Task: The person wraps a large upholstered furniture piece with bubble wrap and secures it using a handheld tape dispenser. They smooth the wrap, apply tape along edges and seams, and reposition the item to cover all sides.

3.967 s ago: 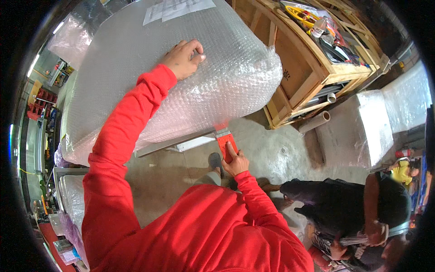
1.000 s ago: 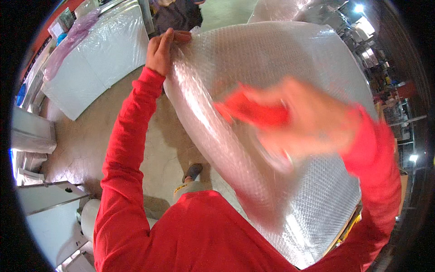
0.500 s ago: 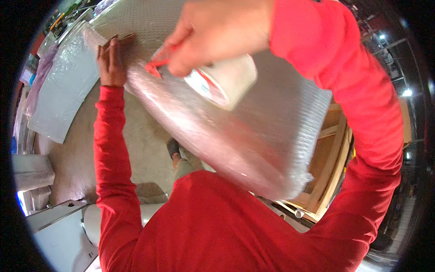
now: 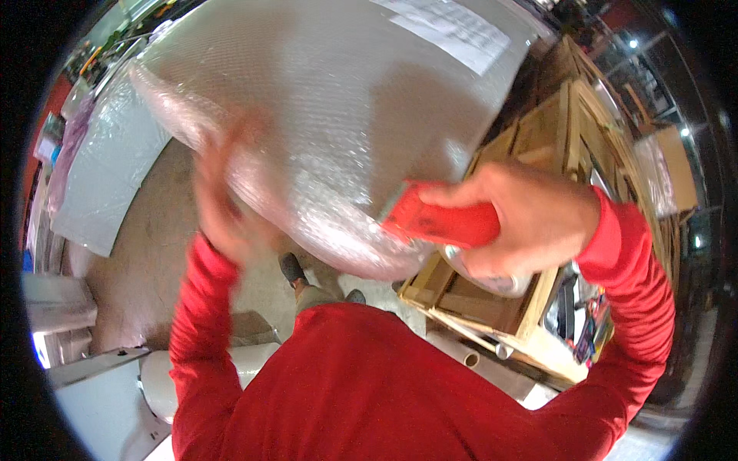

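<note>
A large flat panel wrapped in bubble wrap (image 4: 323,84) lies in front of me, with its shiny rounded near edge (image 4: 330,238) facing my body. My right hand (image 4: 538,211) grips a red tape dispenser (image 4: 461,220) by the panel's near right corner. The dispenser's front end touches or hovers just over the wrap; I cannot tell which. Part of the tape roll (image 4: 507,286) shows below that hand. Along the near left edge, my left hand (image 4: 221,196) is smeared by motion. Its fingers look stretched out, and nothing shows in them.
Printed paper sheets (image 4: 453,34) lie on the panel's far side. Wooden crates (image 4: 530,146) stand at the right, with assorted tools (image 4: 588,319) near my right forearm. Another wrapped panel (image 4: 108,177) is at the left. A white roll (image 4: 157,384) lies behind my left arm.
My right hand has brought the tape dispenser right and nearer me, from over the panel to its near right corner. My left hand has slid nearer along the edge. The paper sheets and crates now show.
</note>
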`<state>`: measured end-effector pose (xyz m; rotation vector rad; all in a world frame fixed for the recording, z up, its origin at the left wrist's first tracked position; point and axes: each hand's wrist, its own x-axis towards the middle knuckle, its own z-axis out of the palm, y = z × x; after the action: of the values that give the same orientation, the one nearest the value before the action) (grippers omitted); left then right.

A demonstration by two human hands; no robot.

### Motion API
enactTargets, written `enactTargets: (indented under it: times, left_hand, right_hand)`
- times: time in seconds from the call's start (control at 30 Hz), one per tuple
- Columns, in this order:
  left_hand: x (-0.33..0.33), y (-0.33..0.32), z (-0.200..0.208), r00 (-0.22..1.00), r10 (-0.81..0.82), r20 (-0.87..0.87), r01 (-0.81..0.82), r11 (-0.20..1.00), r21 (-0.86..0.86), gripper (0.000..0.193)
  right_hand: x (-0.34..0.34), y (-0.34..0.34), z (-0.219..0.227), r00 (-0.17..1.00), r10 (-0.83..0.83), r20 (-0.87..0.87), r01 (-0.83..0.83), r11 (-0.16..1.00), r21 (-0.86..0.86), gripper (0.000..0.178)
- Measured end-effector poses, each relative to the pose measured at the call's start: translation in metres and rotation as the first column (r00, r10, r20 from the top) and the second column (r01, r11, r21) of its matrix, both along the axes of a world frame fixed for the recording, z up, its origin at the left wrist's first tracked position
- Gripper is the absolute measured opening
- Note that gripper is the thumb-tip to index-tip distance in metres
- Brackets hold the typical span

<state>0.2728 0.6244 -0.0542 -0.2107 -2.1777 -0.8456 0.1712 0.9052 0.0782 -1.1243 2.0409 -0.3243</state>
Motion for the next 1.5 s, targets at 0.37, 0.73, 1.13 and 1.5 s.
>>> enactTargets:
  times: [0.37, 0.73, 1.13, 1.5]
  left_hand:
    - [0.016, 0.110, -0.035, 0.957, 0.231, 0.178, -0.178, 0.946, -0.272, 0.071]
    - [0.023, 0.090, -0.034, 0.960, 0.016, 0.281, 0.090, 0.929, -0.359, 0.040]
    - [0.024, 0.073, -0.064, 0.996, 0.085, 0.036, -0.061, 0.896, -0.441, 0.073]
    - [0.035, 0.079, -0.055, 0.986, 0.131, 0.103, -0.079, 0.914, -0.398, 0.078]
  right_hand:
    - [0.024, 0.043, 0.021, 0.995, -0.046, -0.093, 0.036, 0.994, -0.103, 0.064]
    - [0.106, 0.150, -0.140, 0.893, -0.350, -0.283, 0.264, 0.916, -0.302, 0.096]
    - [0.088, 0.056, -0.509, 0.861, -0.495, -0.115, 0.105, 0.396, -0.912, 0.088]
    - [0.067, -0.149, -0.529, 0.907, -0.389, 0.162, 0.174, -0.005, -0.985, 0.061]
